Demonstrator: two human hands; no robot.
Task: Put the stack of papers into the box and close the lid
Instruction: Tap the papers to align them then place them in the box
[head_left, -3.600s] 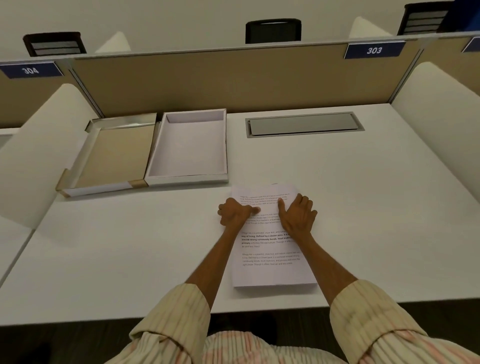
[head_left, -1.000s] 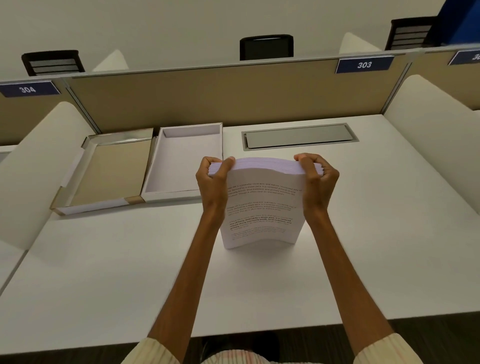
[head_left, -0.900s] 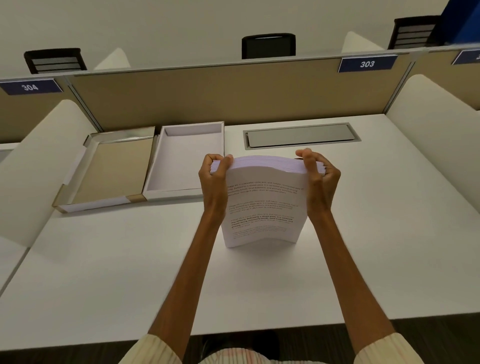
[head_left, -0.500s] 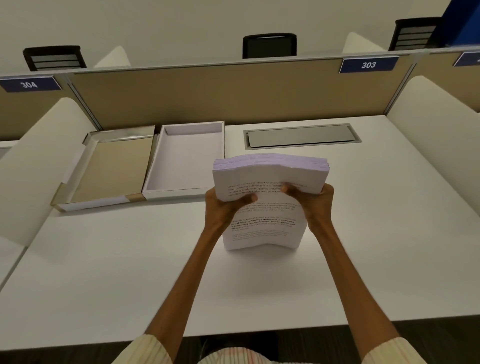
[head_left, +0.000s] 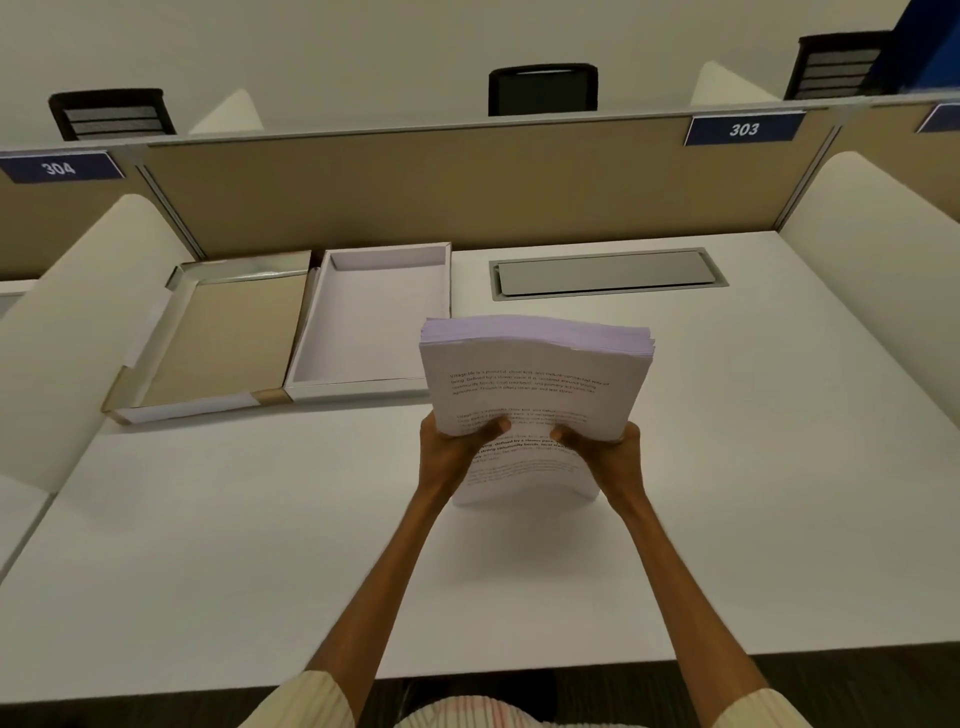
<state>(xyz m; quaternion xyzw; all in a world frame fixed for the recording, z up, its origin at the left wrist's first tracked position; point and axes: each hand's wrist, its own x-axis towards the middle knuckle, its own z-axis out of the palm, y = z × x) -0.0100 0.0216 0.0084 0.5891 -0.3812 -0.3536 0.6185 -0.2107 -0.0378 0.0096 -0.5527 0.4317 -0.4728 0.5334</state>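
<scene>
A thick stack of printed papers (head_left: 535, 382) stands tilted on its lower edge on the white desk, leaning away from me. My left hand (head_left: 454, 449) grips its left side and my right hand (head_left: 605, 452) its right side, thumbs on the printed front sheet. The open white box (head_left: 332, 382) lies flat just left of the stack, with nothing in it. Its lid (head_left: 156, 358), brown inside, lies open beside it further left, joined at the front corner.
A grey cable-hatch plate (head_left: 608, 273) is set into the white desk (head_left: 260, 545) behind the stack. A tan partition (head_left: 415, 192) closes the back; curved white side dividers (head_left: 67, 332) stand left and right. Chairs show beyond the partition.
The stack was lifted from lying flat and stood on its edge. In the last second both hands slid from its top corners down to mid-height, and the top now leans away.
</scene>
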